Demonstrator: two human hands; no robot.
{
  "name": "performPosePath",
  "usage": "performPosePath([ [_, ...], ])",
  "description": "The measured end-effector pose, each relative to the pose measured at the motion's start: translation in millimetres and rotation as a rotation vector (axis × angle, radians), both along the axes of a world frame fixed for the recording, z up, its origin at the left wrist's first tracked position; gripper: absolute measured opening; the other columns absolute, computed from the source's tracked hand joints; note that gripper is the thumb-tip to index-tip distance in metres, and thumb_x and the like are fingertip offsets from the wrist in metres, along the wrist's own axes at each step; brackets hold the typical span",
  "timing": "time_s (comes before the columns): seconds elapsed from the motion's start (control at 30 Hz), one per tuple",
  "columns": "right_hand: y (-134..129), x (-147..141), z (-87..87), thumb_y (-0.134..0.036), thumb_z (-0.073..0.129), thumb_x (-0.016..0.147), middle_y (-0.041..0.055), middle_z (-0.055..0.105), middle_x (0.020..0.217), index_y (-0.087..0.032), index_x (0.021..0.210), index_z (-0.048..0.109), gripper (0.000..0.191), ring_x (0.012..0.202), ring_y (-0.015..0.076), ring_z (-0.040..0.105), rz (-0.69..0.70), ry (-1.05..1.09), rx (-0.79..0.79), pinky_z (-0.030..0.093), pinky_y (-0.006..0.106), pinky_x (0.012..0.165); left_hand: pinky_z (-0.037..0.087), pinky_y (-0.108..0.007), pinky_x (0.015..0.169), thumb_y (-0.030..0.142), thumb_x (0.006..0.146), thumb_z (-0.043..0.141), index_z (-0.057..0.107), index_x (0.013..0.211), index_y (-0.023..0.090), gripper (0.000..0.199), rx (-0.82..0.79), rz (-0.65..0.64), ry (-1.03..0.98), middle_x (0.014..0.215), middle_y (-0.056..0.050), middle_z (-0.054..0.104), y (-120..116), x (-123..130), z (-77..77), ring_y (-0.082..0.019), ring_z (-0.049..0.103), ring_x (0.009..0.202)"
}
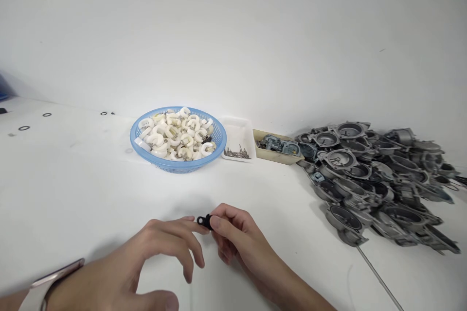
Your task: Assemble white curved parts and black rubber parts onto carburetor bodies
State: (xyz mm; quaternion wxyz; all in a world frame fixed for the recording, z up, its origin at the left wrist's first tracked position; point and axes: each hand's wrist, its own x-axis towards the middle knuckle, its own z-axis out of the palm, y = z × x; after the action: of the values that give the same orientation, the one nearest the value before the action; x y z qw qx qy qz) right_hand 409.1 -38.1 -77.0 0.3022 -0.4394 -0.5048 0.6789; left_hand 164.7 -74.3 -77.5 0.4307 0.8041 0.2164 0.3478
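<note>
Your right hand (233, 233) pinches a small black plastic part (205, 221) between thumb and fingertips, low over the white tabletop (91, 184). Your left hand (160, 248) meets it from the other side, index fingertip touching the black part, other fingers curled loose and spread, not clamped on anything. A pale watch strap (47, 284) shows on the left wrist.

Landmark is the round blue plastic basket (178, 140) full of white C-shaped plastic pieces. The black part sits well in front of the basket, toward you. Just right of the basket: a shallow white tray (238, 141) with thin metal pins. Right of that, a tan cardboard box (273, 148) with metal bits. Further right of the basket, a big heap of grey cast-metal housings (375, 175). Far left of the basket, a few small black rings (24, 128) lie on the table.
</note>
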Motion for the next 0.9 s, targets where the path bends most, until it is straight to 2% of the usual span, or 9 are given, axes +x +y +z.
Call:
performPosePath([
  [0.27, -1.9, -1.1, 3.4, -0.053, 0.074, 0.087, -0.0038, 0.05, 0.059, -0.016, 0.078, 0.063, 0.039, 0.05, 0.0083, 0.043, -0.029, 0.013, 0.0, 0.033, 0.023, 0.05, 0.033, -0.057, 0.124, 0.027, 0.096, 0.064, 0.057, 0.121, 0.027, 0.025, 0.018, 0.025, -0.048, 0.126, -0.008, 0.065, -0.4, -1.0, -18.4, -0.034, 0.048, 0.143],
  [0.47, -2.7, -1.0, 4.5, -0.055, 0.076, 0.086, -0.0052, 0.047, 0.056, -0.018, 0.076, 0.06, 0.041, 0.049, 0.0078, 0.037, -0.096, 0.09, 0.009, 0.032, 0.023, 0.05, 0.029, -0.059, 0.126, 0.032, 0.101, 0.058, 0.061, 0.122, 0.028, 0.022, -0.034, 0.138, -0.062, 0.151, -0.008, 0.053, -3.8, -3.1, -27.5, -0.035, 0.037, 0.151],
  [0.6, -1.3, -1.1, 3.2, -0.056, 0.077, 0.087, -0.0058, 0.045, 0.057, -0.018, 0.08, 0.061, 0.041, 0.049, 0.0073, 0.035, -0.118, 0.1, 0.024, 0.03, 0.023, 0.049, 0.031, -0.065, 0.122, 0.039, 0.1, 0.062, 0.061, 0.128, 0.031, 0.029, -0.095, 0.116, 0.033, 0.164, -0.007, 0.039, -6.7, -8.2, -27.0, -0.039, 0.025, 0.156],
  [0.7, -1.3, -0.6, 2.4, -0.058, 0.077, 0.087, -0.0059, 0.044, 0.058, -0.018, 0.083, 0.062, 0.043, 0.05, 0.0073, 0.035, -0.127, 0.109, 0.03, 0.03, 0.023, 0.049, 0.03, -0.065, 0.122, 0.041, 0.099, 0.064, 0.06, 0.133, 0.033, 0.035, -0.089, 0.078, 0.08, 0.17, -0.005, 0.028, -6.2, -8.8, -25.5, -0.04, 0.019, 0.158],
  [0.9, -1.5, 0.6, -1.2, -0.059, 0.077, 0.087, -0.0061, 0.045, 0.06, -0.019, 0.085, 0.063, 0.043, 0.049, 0.0068, 0.034, -0.144, 0.148, -0.014, 0.03, 0.022, 0.048, 0.031, -0.064, 0.121, 0.045, 0.097, 0.068, 0.063, 0.136, 0.031, 0.042, 0.017, 0.057, 0.136, 0.172, -0.006, 0.021, -3.5, -0.8, -14.8, -0.042, 0.02, 0.157],
])
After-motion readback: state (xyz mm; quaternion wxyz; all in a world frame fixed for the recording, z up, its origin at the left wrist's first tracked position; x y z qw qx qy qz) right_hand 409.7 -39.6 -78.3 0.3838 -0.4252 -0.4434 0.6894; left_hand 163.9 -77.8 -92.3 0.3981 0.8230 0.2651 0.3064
